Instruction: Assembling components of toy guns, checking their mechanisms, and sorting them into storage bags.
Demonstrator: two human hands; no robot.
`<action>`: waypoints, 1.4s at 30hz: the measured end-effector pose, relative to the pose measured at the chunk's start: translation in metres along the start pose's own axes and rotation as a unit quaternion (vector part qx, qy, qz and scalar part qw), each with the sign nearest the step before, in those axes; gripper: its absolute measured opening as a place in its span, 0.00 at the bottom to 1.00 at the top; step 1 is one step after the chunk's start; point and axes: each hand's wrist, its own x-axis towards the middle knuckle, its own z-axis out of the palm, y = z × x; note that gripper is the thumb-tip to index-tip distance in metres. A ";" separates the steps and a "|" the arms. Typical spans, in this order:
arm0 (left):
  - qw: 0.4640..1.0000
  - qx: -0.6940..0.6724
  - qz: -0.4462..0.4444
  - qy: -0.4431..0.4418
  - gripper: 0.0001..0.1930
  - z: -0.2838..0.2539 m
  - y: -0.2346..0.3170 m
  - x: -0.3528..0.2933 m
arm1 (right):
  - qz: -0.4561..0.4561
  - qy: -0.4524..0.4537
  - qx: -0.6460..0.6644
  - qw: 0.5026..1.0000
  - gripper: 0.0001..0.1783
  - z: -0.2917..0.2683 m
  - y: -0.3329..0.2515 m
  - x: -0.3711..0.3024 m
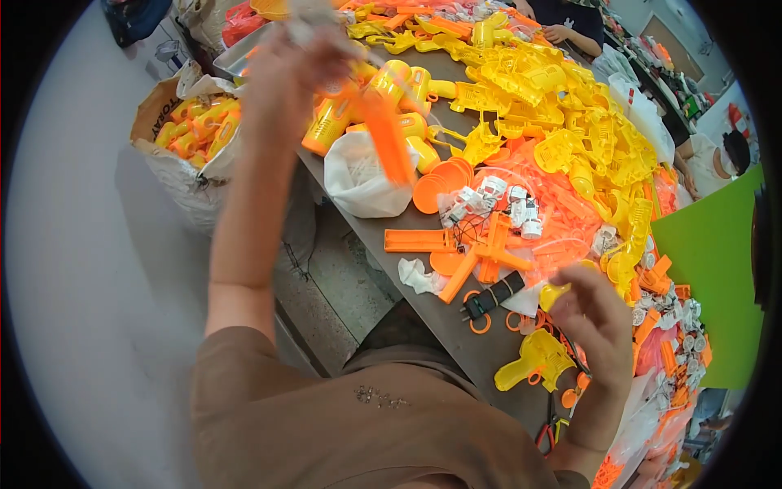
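Observation:
My left hand (305,65) is raised at the upper left, smeared by motion over the yellow toy bodies. A long, blurred orange plastic part (386,140) hangs just below its fingers, and a whitish blur lies above them; whether the hand grips either I cannot tell. At the right, my right hand (599,322) hovers above the table with fingers loosely bent and apart. Its fingertips are close to a small yellow piece (554,296). Below them lies a yellow half shell (536,360), and a black tool (493,296) rests to the left.
Yellow shells (562,98) heap along the far side of the table (444,314). Orange parts, white motors (491,196) and a white bag (366,183) lie nearer. A sack of yellow pieces (187,171) stands left. Pliers (551,432) lie near me; other people work beyond.

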 end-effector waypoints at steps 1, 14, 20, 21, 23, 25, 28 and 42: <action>0.998 0.049 0.038 0.034 0.10 -0.020 0.012 0.024 | 0.018 -0.022 -0.021 0.999 0.24 -0.006 0.012 -0.007; 0.970 -0.019 -0.156 0.186 0.15 -0.354 -0.136 0.249 | 0.269 0.270 0.096 0.919 0.18 -0.001 0.092 -0.091; 0.934 0.084 -0.233 0.259 0.19 -0.419 -0.142 0.258 | 0.223 0.235 0.085 0.942 0.17 -0.008 0.106 -0.090; 0.901 0.184 -0.236 0.314 0.20 -0.346 -0.212 0.229 | 0.255 0.256 0.057 0.931 0.17 0.000 0.092 -0.081; 0.853 0.443 -0.199 0.192 0.13 -0.358 -0.109 0.250 | 0.227 0.212 0.079 0.947 0.17 -0.010 0.095 -0.071; 0.956 0.240 -0.015 0.166 0.14 -0.218 -0.115 0.212 | 0.243 0.202 0.033 0.948 0.17 -0.002 0.083 -0.058; 0.961 0.255 0.032 -0.101 0.14 -0.054 -0.057 0.107 | 0.096 0.151 -0.117 0.977 0.14 0.007 0.098 -0.031; 0.709 0.581 -0.040 -0.398 0.17 0.081 -0.155 -0.077 | -0.067 0.126 -0.250 0.958 0.10 0.037 0.104 0.020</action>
